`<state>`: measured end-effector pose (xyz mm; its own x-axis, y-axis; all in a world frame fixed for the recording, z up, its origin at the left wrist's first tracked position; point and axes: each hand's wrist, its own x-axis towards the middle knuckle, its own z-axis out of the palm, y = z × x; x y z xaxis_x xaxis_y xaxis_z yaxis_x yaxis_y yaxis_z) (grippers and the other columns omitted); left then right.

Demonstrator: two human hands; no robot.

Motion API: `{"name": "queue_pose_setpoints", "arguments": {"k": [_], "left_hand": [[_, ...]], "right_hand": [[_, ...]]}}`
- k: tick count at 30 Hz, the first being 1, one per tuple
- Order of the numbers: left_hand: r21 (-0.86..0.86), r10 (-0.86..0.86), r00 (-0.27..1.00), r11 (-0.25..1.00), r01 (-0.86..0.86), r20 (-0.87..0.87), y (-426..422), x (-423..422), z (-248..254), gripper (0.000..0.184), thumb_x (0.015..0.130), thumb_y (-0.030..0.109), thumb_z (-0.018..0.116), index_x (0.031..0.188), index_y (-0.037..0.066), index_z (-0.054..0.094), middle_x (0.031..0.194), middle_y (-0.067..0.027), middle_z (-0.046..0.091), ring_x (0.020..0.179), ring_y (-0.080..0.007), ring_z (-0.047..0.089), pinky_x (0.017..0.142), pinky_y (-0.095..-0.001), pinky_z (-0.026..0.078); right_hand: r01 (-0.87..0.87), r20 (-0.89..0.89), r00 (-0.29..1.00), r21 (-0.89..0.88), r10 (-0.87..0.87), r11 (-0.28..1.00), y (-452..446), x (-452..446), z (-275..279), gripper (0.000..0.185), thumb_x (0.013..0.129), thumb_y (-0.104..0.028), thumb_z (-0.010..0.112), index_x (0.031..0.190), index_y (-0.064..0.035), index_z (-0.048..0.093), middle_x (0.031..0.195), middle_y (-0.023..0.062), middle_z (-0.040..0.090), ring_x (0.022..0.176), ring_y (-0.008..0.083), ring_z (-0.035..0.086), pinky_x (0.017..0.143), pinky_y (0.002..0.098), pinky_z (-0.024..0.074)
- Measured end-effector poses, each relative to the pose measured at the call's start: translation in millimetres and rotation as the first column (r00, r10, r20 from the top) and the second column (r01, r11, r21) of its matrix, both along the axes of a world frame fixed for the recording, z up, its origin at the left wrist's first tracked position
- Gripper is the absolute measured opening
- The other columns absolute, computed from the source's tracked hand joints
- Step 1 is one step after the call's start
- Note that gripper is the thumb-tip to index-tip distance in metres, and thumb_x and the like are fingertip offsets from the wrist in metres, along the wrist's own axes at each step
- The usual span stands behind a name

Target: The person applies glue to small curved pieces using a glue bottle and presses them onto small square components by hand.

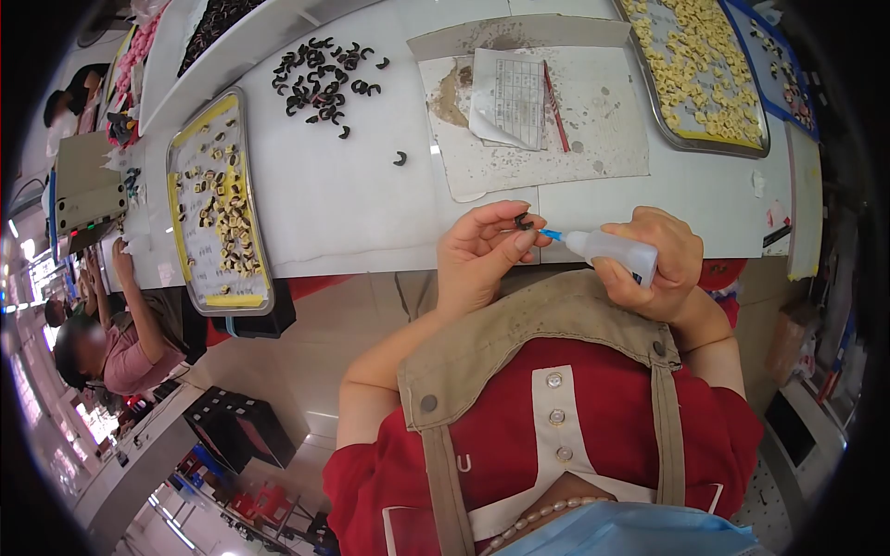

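My left hand (487,252) pinches a small dark curved piece (524,221) between thumb and fingers, just over the table's front edge. My right hand (663,255) is wrapped round a translucent white squeeze bottle (616,254), tilted nearly level. Its blue nozzle (553,234) points left, close beside the dark piece; whether they touch is too small to tell. A loose pile of similar dark curved pieces (320,82) lies on the white table (362,199) beyond my left hand, with a single one (400,158) apart from it.
Cardboard (593,153) bears a paper sheet (505,97) and a red pen (556,107). A tray (176,167) of yellow-and-dark pieces stands left, a tray (714,145) of yellow pieces at the back right. Another person (139,357) sits at far left.
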<state>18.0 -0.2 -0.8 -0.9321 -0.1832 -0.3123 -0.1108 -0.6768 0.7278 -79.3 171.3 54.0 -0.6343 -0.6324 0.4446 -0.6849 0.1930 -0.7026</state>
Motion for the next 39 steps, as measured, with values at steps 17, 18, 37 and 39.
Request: {"name": "queue_pose_setpoints", "arguments": {"k": [17,18,37,39], "left_hand": [[-0.04,0.001,1.0,0.999,-0.001,0.001,4.3,-2.6,0.1,0.029,0.08,0.0,0.061,0.107,-0.001,0.053,0.095,-0.0145,0.062,0.085,-0.0184,0.062,0.067,-0.0235,0.05],[-0.035,0.003,1.0,0.999,-0.003,0.005,4.7,-3.1,0.5,0.029,0.08,0.0,0.061,0.107,-0.001,0.053,0.095,-0.0145,0.062,0.084,-0.0185,0.062,0.066,-0.0235,0.05],[-0.244,0.052,0.997,0.968,-0.065,-0.06,-36.4,-10.1,10.4,0.028,0.078,0.0,0.061,0.106,-0.002,0.055,0.089,-0.0113,0.063,0.076,-0.0183,0.062,0.061,-0.0244,0.045],[-0.248,0.051,0.998,0.967,-0.059,-0.038,-38.0,-7.8,6.6,0.028,0.078,0.0,0.061,0.105,-0.002,0.055,0.089,-0.011,0.063,0.076,-0.0181,0.062,0.061,-0.0243,0.045]], "right_hand": [[0.022,0.02,1.0,0.005,-0.022,1.0,8.5,-5.1,-0.2,0.019,0.059,-0.005,0.07,0.075,-0.0005,0.06,0.054,0.0051,0.049,0.041,0.0147,0.044,0.039,0.0247,0.0329],[0.022,0.03,0.999,0.012,-0.023,1.0,10.3,-6.0,0.5,0.019,0.059,-0.005,0.069,0.076,-0.0006,0.06,0.054,0.0052,0.049,0.041,0.0144,0.044,0.039,0.0244,0.0328],[0.428,0.134,0.878,0.214,-0.46,0.878,20.8,-93.1,-33.2,0.021,0.081,-0.013,0.058,0.1,-0.0058,0.055,0.091,0.0069,0.06,0.087,0.0191,0.056,0.076,0.0285,0.0441],[0.466,0.089,0.855,0.303,-0.511,0.831,50.4,-112.2,-30.6,0.022,0.081,-0.008,0.057,0.103,-0.0066,0.055,0.095,0.0067,0.061,0.087,0.0184,0.057,0.075,0.0277,0.045]]}}
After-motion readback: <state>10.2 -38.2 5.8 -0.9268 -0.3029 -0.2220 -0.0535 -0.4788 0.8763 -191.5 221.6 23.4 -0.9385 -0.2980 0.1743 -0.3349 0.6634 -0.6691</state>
